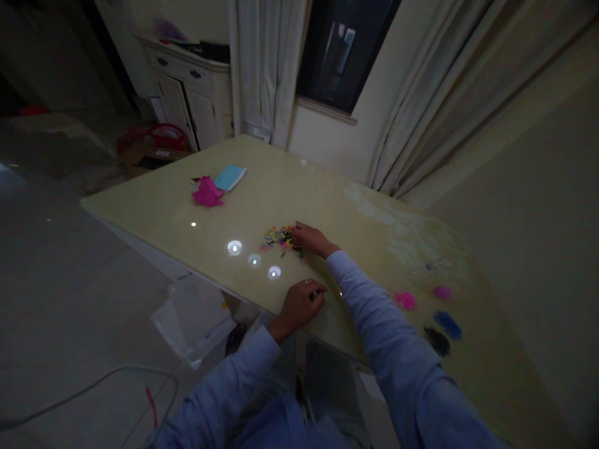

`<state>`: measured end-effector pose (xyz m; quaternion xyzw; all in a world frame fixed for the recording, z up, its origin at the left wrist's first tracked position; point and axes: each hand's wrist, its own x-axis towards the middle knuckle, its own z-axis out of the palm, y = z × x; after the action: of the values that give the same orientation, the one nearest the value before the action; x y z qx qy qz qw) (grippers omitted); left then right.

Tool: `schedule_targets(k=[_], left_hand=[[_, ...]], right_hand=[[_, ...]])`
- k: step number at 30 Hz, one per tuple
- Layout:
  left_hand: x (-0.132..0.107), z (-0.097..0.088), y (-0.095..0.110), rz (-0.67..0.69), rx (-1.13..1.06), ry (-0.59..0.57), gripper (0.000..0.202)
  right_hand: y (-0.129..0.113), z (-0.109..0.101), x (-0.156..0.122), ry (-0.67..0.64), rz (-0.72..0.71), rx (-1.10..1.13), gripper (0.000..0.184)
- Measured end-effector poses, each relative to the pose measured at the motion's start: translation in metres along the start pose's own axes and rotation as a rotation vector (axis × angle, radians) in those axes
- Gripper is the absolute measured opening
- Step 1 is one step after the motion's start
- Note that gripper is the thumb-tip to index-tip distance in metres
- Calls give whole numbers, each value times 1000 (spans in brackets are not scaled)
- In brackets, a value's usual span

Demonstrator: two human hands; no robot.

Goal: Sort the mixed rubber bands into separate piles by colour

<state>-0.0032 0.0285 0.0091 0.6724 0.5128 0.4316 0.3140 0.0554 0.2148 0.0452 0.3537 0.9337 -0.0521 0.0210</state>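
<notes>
A loose pile of small multicoloured pieces [279,237], like little elastic bands, lies near the middle of the table [322,193]. My right hand [312,239] reaches into the right side of this pile, its fingers pinched together at the pieces. What is between those fingertips is hidden. Closer to me, my left hand [302,304] rests at the table's near edge with its fingers curled and thumb drawn in. Whether it holds a small piece cannot be made out.
On the right lie a pink heap [405,300], a purple clump [442,292], a blue heap [448,325] and a black heap [437,341]. Crumpled magenta paper [208,192] and a blue face mask [230,177] are at the far left. A cabinet [196,93] stands behind.
</notes>
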Motion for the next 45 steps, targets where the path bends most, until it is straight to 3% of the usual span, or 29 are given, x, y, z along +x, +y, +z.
schedule_targets(k=[6,9,14,19,26,33,38,40,45], left_hand=[[0,0,0,-12,13,-1,19],[0,0,0,-15,14,4,19],[0,-1,0,-6,-7,12,18],[0,0,-1,10,4,29,18],[0,-2,1,10,-2,29,17],[-1,-1,0,-12,18,22,17],[-2,-1,-4,-11,11,32,18],[-3,-2,-5,0,15,36,18],[-3,-6,-9,44,24,41,19]], right_hand=[[6,-3,-4,59,25,485,12],[10,-10,-11,34,52,589,17],[12,-14,-22,-54,136,794,23],[9,-16,-21,-206,299,1160,23],[3,-27,-26,-211,293,1284,27],[-16,-42,-63,-83,157,1681,34],[-50,-57,-119,125,58,2112,30],[-67,-63,-145,266,66,2251,24],[-98,-76,-199,469,120,2372,19]])
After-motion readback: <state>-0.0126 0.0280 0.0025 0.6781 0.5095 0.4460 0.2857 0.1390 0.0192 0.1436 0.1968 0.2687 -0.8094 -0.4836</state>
